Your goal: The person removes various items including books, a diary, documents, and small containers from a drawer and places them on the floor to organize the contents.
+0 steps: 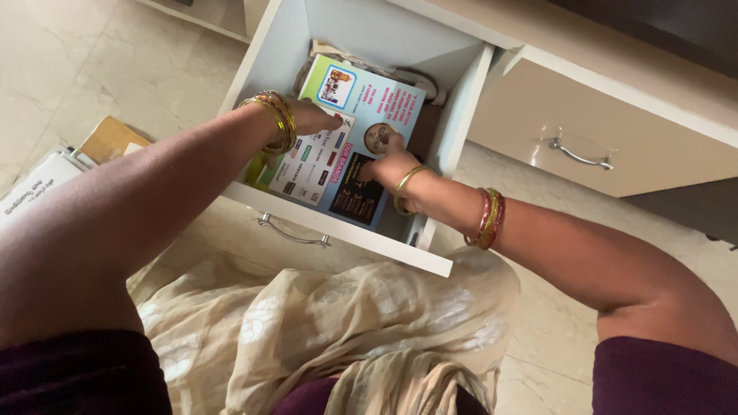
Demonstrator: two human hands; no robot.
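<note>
Both my hands reach into an open white drawer [338,230]. A large printed leaflet [361,107], light blue with green and dark panels, lies flat on top of the drawer's contents. My left hand [311,119] rests on the leaflet's left side, fingers pressing down on it. My right hand [388,163] presses on its lower right part, fingers spread on the paper. Gold and coloured bangles ring both wrists. Beige and dark items lie under the leaflet, mostly hidden.
A second, shut drawer with a metal handle [580,156] sits to the right. A stack of papers and a brown envelope [108,138] lie on the tiled floor at left. A cream cloth [330,330] covers my lap below the drawer.
</note>
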